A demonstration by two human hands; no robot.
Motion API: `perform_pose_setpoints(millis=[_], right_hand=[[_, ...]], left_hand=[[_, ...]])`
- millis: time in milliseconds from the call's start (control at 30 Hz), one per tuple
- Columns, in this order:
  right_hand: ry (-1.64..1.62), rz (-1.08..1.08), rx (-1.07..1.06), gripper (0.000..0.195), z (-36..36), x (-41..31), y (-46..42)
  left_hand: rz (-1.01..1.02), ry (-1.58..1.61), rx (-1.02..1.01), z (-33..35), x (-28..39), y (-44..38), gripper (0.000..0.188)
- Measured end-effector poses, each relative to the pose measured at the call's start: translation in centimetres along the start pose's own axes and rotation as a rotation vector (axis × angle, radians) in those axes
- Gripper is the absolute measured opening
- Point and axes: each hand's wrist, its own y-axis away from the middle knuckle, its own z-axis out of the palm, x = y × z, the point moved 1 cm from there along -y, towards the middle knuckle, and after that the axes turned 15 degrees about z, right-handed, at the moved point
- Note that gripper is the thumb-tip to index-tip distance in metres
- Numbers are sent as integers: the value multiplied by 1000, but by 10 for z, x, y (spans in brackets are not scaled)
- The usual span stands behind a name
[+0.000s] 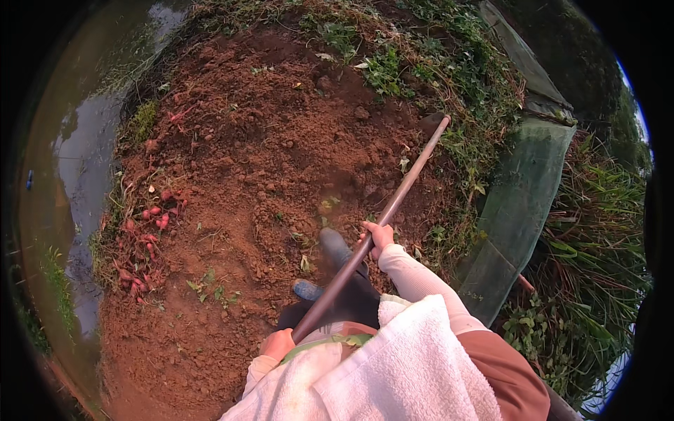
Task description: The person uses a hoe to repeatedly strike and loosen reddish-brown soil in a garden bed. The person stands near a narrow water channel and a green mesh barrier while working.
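Both of my hands grip the long wooden handle [397, 197] of a hoe, which slants up and to the right across the view. My left hand [278, 344] closes around its near end, by my waist. Farther along the shaft, my right hand [380, 238] wraps it just past my boots. At the far end, the dark hoe blade [432, 122] rests against the soil beside green vines; part of it is hard to make out. Loose reddish-brown soil [237, 152] spreads in front of me.
Red sweet potatoes [150, 239] lie heaped at the plot's left edge, by muddy water [87, 168]. Leafy vines [384, 71] cover the far right. A green mesh fence [518, 210] borders the right side, with tall grass [595, 231] beyond. My rubber boots [337, 250] stand in the soil.
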Motion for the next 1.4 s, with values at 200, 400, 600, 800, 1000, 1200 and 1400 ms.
perform_pose_setpoints(millis=[200,400,600,800,1000,1200,1400], right_hand=[[-123,124,-146,23,11,57,32],[-156,209,-40,22,19,71,31],[-169,460,55,20,30,189,34],[-212,374,40,23,30,164,46],[-354,-173,-173,25,12,-3,70],[-264,-488,-151,28,25,-83,123],[-297,-388,-89,24,23,-65,67]], left_hand=[[7,-8,65,-26,-35,83,34],[-108,37,55,5,-139,193,30],[-203,-256,89,54,-265,272,33],[-319,-402,230,46,-215,235,21],[-13,-255,429,19,-176,74,20],[291,-122,507,-23,14,-34,21],[297,-26,342,-16,63,-75,31]])
